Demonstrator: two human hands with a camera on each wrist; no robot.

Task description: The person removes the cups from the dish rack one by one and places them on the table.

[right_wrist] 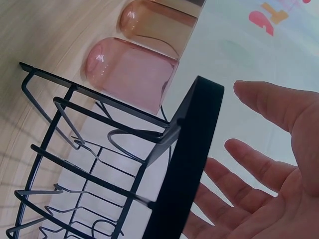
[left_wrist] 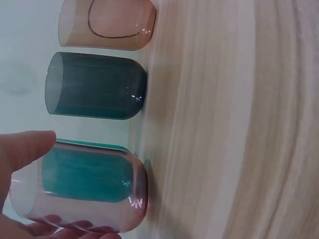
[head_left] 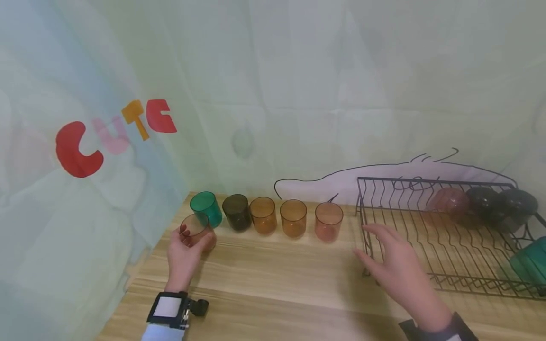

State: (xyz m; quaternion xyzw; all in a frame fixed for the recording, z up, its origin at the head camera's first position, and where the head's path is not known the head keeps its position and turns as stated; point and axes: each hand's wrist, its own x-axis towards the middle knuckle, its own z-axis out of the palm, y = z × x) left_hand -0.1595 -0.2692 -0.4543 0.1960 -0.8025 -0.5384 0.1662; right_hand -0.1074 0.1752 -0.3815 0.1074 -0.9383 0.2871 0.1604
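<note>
My left hand [head_left: 182, 253] holds a clear pink glass [head_left: 197, 228] at the left end of the table, thumb on one side and fingers round the other. Through that glass, in the left wrist view, a teal glass [left_wrist: 87, 174] shows behind it. A dark grey glass [head_left: 237, 213], two amber glasses [head_left: 263, 217] and another pink glass [head_left: 329, 222] continue the row to the right. My right hand [head_left: 403, 270] hovers by the left end of a black wire dish rack [head_left: 431, 251], fingers spread from the thumb, holding nothing.
Inside the rack, a pink glass [head_left: 449, 202] and dark glasses [head_left: 514, 208] lie upside down at the back right. A teal glass [head_left: 531, 263] sits at its right end. A printed cloth [head_left: 298, 94] hangs behind the wooden table [head_left: 273, 284].
</note>
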